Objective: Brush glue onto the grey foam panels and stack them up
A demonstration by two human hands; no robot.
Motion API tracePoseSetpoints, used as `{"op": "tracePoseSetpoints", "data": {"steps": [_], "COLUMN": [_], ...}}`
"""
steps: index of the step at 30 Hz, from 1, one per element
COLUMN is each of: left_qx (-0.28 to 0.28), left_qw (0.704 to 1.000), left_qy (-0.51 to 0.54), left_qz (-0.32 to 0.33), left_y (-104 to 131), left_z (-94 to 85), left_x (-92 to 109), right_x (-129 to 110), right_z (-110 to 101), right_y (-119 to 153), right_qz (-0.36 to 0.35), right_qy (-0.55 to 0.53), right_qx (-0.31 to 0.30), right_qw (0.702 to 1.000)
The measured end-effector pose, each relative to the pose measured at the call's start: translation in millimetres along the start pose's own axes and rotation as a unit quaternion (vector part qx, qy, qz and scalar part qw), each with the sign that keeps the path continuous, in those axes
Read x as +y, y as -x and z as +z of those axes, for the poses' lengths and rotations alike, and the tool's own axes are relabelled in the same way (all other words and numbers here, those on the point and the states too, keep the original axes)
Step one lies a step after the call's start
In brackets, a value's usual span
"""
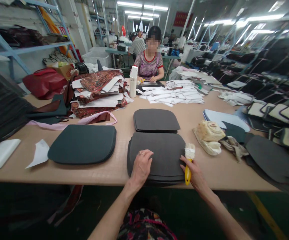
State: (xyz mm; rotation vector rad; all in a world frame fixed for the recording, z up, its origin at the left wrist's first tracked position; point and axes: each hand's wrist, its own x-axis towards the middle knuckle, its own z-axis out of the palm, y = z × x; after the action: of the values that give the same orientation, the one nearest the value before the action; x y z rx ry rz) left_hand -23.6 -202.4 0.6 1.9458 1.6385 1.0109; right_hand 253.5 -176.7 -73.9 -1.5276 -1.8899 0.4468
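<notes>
A stack of dark grey rounded panels [165, 150] lies at the table's front edge. My left hand [142, 166] rests on top of it, fingers slightly bent, holding nothing. At the stack's right edge, my right hand [195, 171] grips a paintbrush [188, 170] with a yellow handle, its whitish bristles pointing away from me. The fingertips of that hand touch the panel edge. Just behind is a second pile of grey panels [156, 120]. To the left lies a dark green-black panel stack [83, 144] of similar shape.
A crusted container [210, 131] sits on cloth right of the brush. Patterned pieces [96, 91] are piled at left rear, near a white bottle [133, 82]. Across the table, a person [149, 61] works beside white strips [176, 92]. Edged panels [281, 116] crowd the far right.
</notes>
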Motion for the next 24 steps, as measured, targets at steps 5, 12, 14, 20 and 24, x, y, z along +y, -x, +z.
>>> {"op": "tracePoseSetpoints", "data": {"steps": [5,12,14,20,24], "left_qx": [-0.091,-0.120,-0.128,-0.087,-0.028], "left_qw": [0.992,0.970,0.956,0.923,0.892], "left_qy": [-0.063,-0.196,-0.248,-0.342,-0.406], "left_qz": [0.059,0.076,0.087,0.150,0.195], "left_y": [-19.9,-18.9,-13.9,8.1,13.1], "left_z": [42.7,54.0,53.5,58.1,61.6], "left_x": [19.8,15.2,14.0,4.8,0.5], "right_x": [6.3,-1.5,-4.5,-8.0,-37.3], "right_z": [2.2,2.4,-3.0,-15.0,2.2], "right_y": [1.5,4.6,8.6,18.0,-2.5], "right_qz": [-0.014,-0.014,-0.019,-0.035,-0.061], "right_qy": [-0.004,-0.043,-0.047,-0.066,-0.086], "right_qx": [0.005,0.026,0.027,0.111,0.094], "right_qw": [1.000,0.999,0.998,0.991,0.990]}}
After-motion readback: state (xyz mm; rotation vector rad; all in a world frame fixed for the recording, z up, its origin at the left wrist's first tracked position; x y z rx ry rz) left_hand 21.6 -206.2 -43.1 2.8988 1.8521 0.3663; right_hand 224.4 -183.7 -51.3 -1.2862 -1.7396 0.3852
